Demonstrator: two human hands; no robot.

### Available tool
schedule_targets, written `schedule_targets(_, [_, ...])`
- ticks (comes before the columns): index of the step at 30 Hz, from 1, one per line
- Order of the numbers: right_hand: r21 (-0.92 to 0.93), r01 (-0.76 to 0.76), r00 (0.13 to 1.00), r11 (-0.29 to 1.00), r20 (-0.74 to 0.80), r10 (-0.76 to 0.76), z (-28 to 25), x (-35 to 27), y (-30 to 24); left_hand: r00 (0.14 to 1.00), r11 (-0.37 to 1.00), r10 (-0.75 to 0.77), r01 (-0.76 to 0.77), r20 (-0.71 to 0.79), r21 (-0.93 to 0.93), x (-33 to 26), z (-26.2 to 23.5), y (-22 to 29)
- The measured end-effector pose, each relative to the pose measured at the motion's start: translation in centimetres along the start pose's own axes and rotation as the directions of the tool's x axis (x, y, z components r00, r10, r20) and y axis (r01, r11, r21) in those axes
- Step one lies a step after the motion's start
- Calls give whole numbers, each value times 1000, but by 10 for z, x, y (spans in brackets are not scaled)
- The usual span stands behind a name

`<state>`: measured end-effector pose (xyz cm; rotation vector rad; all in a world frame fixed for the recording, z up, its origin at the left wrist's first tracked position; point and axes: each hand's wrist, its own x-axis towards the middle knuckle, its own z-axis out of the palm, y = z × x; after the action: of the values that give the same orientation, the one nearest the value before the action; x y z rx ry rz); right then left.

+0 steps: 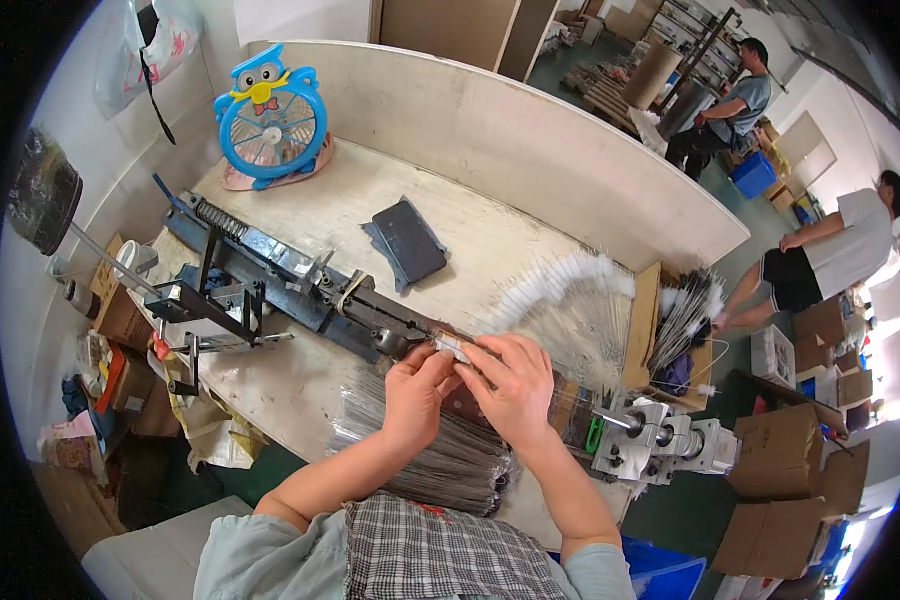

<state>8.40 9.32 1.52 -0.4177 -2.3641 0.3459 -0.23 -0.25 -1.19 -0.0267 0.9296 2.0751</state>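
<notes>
Over the long metal bench machine (290,275), my left hand (415,392) and my right hand (515,385) meet, fingertips pinched together. Between them is a small white piece (452,346); its exact kind is too small to tell. Just under my wrists lies a thick bundle of thin metal wires (410,450), partly hidden by my arms. Right of my hands, wires with white tufted ends (560,290) are fanned out on the bench. A motor-like metal unit (660,440) sits at the machine's right end, beyond my right hand.
A dark flat case (408,243) rests on the bench near a blue cartoon-shaped fan (273,130). A crank handle (192,365) juts out at left. A cardboard box of wires (682,320) stands at right. Two people (725,110) are in the background.
</notes>
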Motion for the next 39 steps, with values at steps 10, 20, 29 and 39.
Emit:
schedule_targets(10, [-82,-16,989,997,145,28,-19,-8,-1,999,997,-54,53,-6,-50,-7,-8,4])
schedule_targets(20, [95,-76,993,993,101,66,-43,-6,2,985,964,-155,134,77,229,-13,-18,8])
schedule_targets(29, [78,-339,860,937,431,275,-70,-93,17,907,964,195,-107,-373,244,-6,-160,88])
schedule_targets(39, [-34,-360,738,932,600,307,-77,-100,22,597,910,395,-357,-698,211,-30,-355,238])
